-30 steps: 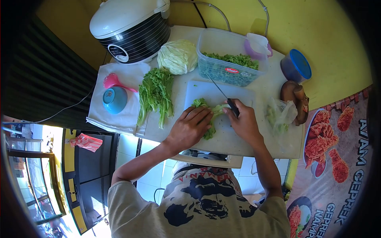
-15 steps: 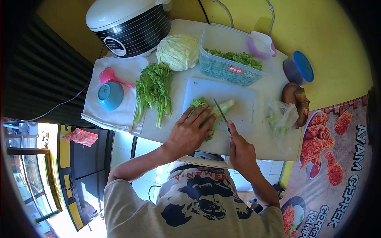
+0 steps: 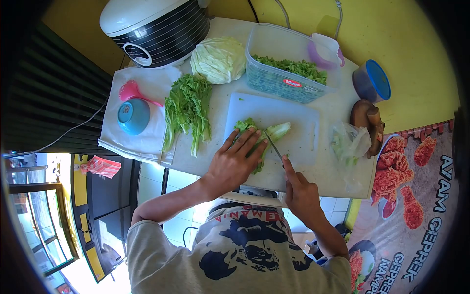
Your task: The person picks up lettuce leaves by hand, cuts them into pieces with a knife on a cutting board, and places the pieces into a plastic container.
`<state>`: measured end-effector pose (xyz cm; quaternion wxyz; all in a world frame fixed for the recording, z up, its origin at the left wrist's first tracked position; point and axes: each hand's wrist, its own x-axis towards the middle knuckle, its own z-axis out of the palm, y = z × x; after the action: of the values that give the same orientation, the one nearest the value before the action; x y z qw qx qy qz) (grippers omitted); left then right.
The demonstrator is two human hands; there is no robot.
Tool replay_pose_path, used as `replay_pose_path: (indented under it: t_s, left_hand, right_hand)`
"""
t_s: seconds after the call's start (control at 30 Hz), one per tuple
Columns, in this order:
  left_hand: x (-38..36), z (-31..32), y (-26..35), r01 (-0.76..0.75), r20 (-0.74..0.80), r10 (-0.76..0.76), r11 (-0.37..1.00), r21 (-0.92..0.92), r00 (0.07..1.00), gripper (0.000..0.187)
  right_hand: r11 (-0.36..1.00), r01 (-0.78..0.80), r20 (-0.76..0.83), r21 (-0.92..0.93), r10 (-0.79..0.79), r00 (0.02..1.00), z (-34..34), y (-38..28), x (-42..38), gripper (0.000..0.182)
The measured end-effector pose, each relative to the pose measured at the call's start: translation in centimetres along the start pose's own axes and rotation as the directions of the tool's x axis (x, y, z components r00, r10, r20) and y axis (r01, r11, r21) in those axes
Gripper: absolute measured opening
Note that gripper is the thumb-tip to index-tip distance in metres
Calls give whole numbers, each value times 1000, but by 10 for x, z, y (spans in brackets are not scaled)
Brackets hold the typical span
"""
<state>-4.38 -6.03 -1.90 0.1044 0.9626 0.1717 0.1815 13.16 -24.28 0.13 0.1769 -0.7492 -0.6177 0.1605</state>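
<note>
While pressed flat with fingers spread, left hand (image 3: 234, 164) pins lettuce bunch (image 3: 258, 137) on white cutting board (image 3: 298, 115). Right hand (image 3: 299, 191) closed around knife (image 3: 274, 146), forefinger laid along handle, blade resting on the stems just beside left fingertips. Loose lettuce leaves (image 3: 186, 110) left of board; cabbage (image 3: 218, 59), rice cooker (image 3: 152, 27) and clear container (image 3: 286, 61) of chopped greens behind. Blue bowl (image 3: 133, 116) on cloth.

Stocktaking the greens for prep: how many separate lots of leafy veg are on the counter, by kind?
Pale round cabbage head: 1
Loose bunch of green lettuce leaves: 1
Lettuce being cut on the white cutting board: 1
Clear plastic tub of chopped greens: 1
Total: 4
</note>
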Motion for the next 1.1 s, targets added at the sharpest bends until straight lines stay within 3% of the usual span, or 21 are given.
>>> replay_pose_path:
  t_s: [0.4,0.8,1.1]
  left_hand:
    - [1,-5,-2,-35,44,33,999,30,998,55]
    - [3,-3,4,1,-5,-1,1000,-10,1000,55]
    - [3,-3,2,-14,7,14,1000,-16,1000,54]
  right_hand:
    - [990,73,-35,-119,-78,996,7,5,16,79]
    - [989,103,13,-103,-102,995,-6,17,7,76]
    - [986,98,-41,-138,-105,994,6,9,19,76]
